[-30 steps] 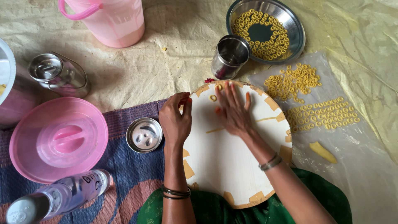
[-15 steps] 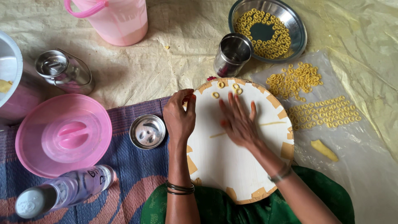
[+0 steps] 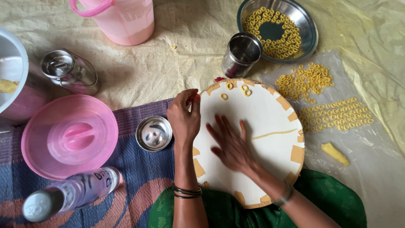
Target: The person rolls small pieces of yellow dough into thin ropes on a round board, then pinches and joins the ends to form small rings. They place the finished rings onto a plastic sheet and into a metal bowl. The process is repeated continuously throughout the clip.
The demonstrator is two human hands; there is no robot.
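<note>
**Rolling dough on a round white board**

Lying far left, a large steel bowl (image 3: 10,71) shows only in part, with a bit of yellow dough in it. Near it sits a round pink lid (image 3: 69,136), and nearer still a clear plastic bottle (image 3: 74,193) lies on its side on the blue patterned mat (image 3: 139,177). Beyond the lid lies a small steel pot (image 3: 69,71), and at the far edge stands a pink jug (image 3: 122,19).

A small steel lid (image 3: 154,133) rests on the mat just left of the left hand (image 3: 184,118). That hand is at the left rim of the round white board (image 3: 257,139), its fingertips pinched together; what they pinch, if anything, is too small to tell. The right hand (image 3: 230,145) lies flat on the middle of the board, fingers spread and pressed down. A thin dough strand (image 3: 274,134) lies on the board just right of that hand. A few dough rings (image 3: 236,89) sit at the board's far edge.

Beyond the board stands a steel cup (image 3: 241,54), and right of it a steel plate (image 3: 278,29) holds a band of rings. Farther right, on a clear plastic sheet (image 3: 371,169), lie a loose heap of rings (image 3: 304,80) and neat rows of rings (image 3: 335,116), with a yellow dough lump (image 3: 335,153) nearer.
</note>
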